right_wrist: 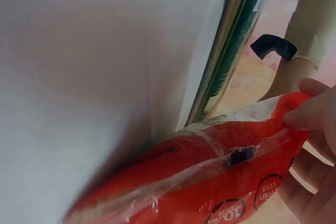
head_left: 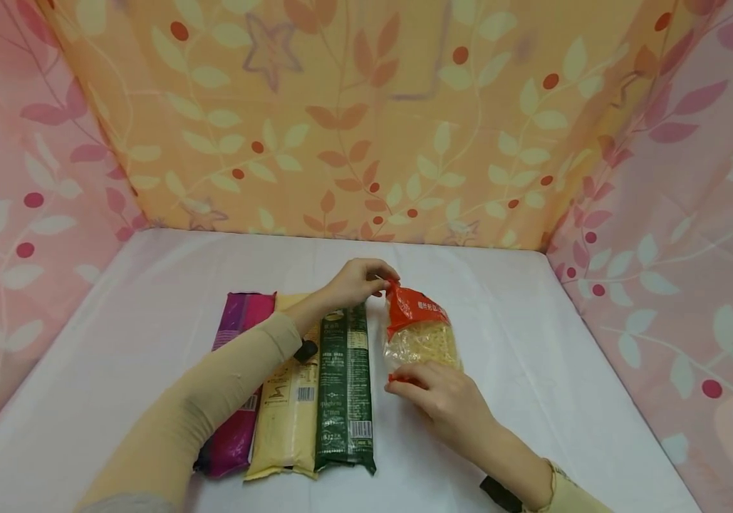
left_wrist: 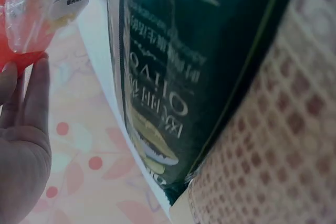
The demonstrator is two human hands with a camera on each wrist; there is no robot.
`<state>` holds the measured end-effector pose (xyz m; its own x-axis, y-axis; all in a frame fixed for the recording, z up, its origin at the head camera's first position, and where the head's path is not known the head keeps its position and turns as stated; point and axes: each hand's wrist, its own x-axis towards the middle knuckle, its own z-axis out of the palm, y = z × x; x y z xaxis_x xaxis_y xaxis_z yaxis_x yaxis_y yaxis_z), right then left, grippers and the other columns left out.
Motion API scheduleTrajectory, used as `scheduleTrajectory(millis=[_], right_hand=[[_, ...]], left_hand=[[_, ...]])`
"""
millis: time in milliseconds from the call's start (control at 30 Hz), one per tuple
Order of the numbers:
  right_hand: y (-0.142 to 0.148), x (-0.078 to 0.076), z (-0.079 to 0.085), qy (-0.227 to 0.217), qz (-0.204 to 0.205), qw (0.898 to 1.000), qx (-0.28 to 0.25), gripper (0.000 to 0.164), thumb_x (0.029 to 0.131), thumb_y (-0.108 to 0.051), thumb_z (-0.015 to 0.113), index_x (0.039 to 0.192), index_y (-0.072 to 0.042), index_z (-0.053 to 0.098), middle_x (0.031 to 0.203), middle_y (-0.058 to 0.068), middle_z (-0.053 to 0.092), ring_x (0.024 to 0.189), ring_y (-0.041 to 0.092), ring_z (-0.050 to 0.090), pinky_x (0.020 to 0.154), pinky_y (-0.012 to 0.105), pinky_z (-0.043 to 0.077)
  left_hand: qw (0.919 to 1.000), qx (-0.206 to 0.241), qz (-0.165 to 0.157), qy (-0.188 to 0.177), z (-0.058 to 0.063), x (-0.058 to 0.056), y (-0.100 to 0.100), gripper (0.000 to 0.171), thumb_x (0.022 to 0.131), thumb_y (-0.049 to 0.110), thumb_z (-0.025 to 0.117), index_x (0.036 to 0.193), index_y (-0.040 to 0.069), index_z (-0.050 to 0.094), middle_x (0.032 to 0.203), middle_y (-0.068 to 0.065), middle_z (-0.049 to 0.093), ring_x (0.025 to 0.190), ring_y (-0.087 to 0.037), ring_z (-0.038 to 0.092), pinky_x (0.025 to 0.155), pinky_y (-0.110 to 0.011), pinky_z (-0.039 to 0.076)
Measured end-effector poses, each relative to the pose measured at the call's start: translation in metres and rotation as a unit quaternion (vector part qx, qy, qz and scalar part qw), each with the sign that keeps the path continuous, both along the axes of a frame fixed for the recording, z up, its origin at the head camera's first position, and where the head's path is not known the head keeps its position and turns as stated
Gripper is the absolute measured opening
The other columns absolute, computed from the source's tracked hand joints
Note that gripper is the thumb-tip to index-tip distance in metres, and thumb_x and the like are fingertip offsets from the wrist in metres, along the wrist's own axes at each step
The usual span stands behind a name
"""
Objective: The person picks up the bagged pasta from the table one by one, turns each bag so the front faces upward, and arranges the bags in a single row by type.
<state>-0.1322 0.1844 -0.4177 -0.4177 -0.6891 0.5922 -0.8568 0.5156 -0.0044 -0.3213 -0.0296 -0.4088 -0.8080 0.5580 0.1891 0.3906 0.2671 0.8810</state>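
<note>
A red and clear plastic bag of pasta (head_left: 422, 329) stands at the right of a row of packs. My left hand (head_left: 358, 281) pinches its upper left corner; the left wrist view shows thumb and fingers on the red film. At the bag's near end, my right hand (head_left: 452, 402) pinches a red corner, and the right wrist view shows the thumb (right_wrist: 304, 116) on it. Just left of the bag lies a green spaghetti pack (head_left: 345, 399), then a yellow pack (head_left: 286, 427) and a purple pack (head_left: 231, 445), partly hidden under my left forearm.
All the packs are on a white-covered table (head_left: 494, 456). An orange patterned cloth (head_left: 353, 128) hangs behind it, with pink patterned cloths (head_left: 693, 214) at both sides. My left forearm (head_left: 206, 406) reaches across the row of packs.
</note>
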Motion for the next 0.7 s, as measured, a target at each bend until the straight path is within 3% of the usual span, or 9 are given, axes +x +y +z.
scheduleTrajectory(millis=[100, 200, 300, 467, 600, 700], right_hand=[[0.002, -0.001, -0.002, 0.0, 0.007, 1.0, 0.018, 0.022, 0.102, -0.014, 0.064, 0.117, -0.02, 0.079, 0.111, 0.0, 0.072, 0.097, 0.017, 0.071, 0.083, 0.034, 0.06], [0.004, -0.001, -0.004, 0.001, 0.012, 0.999, 0.037, 0.028, 0.107, -0.017, 0.058, 0.131, -0.02, 0.073, 0.116, -0.001, 0.071, 0.1, 0.017, 0.07, 0.086, 0.034, 0.059], [0.008, 0.0, -0.007, -0.02, 0.021, 0.999, 0.042, 0.036, 0.105, -0.014, 0.064, 0.141, -0.018, 0.067, 0.125, -0.002, 0.071, 0.108, 0.017, 0.069, 0.091, 0.036, 0.058], [0.023, 0.005, -0.009, -0.112, 0.01, 0.994, -0.005, 0.061, 0.082, -0.002, 0.084, 0.139, -0.015, 0.067, 0.135, -0.001, 0.068, 0.117, 0.019, 0.067, 0.095, 0.035, 0.058], [0.039, 0.007, -0.008, -0.166, -0.041, 0.984, -0.059, 0.054, 0.083, -0.002, 0.084, 0.134, -0.014, 0.07, 0.137, 0.0, 0.066, 0.121, 0.02, 0.065, 0.101, 0.022, 0.051], [0.052, 0.004, -0.008, -0.171, -0.071, 0.979, -0.09, 0.048, 0.085, -0.001, 0.083, 0.131, -0.011, 0.072, 0.137, 0.004, 0.065, 0.123, 0.022, 0.063, 0.106, 0.013, 0.043]], left_hand=[[0.9995, -0.026, 0.008, 0.014, -0.003, -0.001, 0.002, 0.02, 0.103, 0.005, 0.064, 0.12, 0.006, 0.075, 0.115, -0.009, 0.075, 0.105, -0.028, 0.071, 0.085, -0.043, 0.06], [0.9986, -0.046, 0.014, 0.023, -0.006, -0.003, 0.001, 0.019, 0.103, 0.005, 0.065, 0.118, 0.009, 0.076, 0.114, -0.005, 0.075, 0.104, -0.021, 0.069, 0.082, -0.034, 0.058], [0.9982, -0.053, 0.012, 0.025, -0.007, -0.003, -0.003, 0.019, 0.103, 0.004, 0.065, 0.116, 0.01, 0.077, 0.111, -0.005, 0.076, 0.101, -0.019, 0.068, 0.08, -0.031, 0.057], [0.9964, -0.077, -0.002, 0.034, -0.006, 0.0, -0.009, 0.018, 0.102, 0.006, 0.066, 0.117, 0.009, 0.077, 0.112, -0.005, 0.076, 0.107, -0.02, 0.07, 0.089, -0.034, 0.057], [0.9931, -0.101, -0.016, 0.057, -0.004, 0.0, -0.012, 0.019, 0.103, 0.006, 0.065, 0.119, 0.007, 0.076, 0.114, -0.006, 0.076, 0.111, -0.02, 0.07, 0.096, -0.036, 0.056], [0.9897, -0.118, -0.026, 0.077, -0.004, -0.001, -0.014, 0.02, 0.103, 0.006, 0.065, 0.12, 0.007, 0.076, 0.114, -0.006, 0.076, 0.11, -0.02, 0.07, 0.094, -0.035, 0.057]])
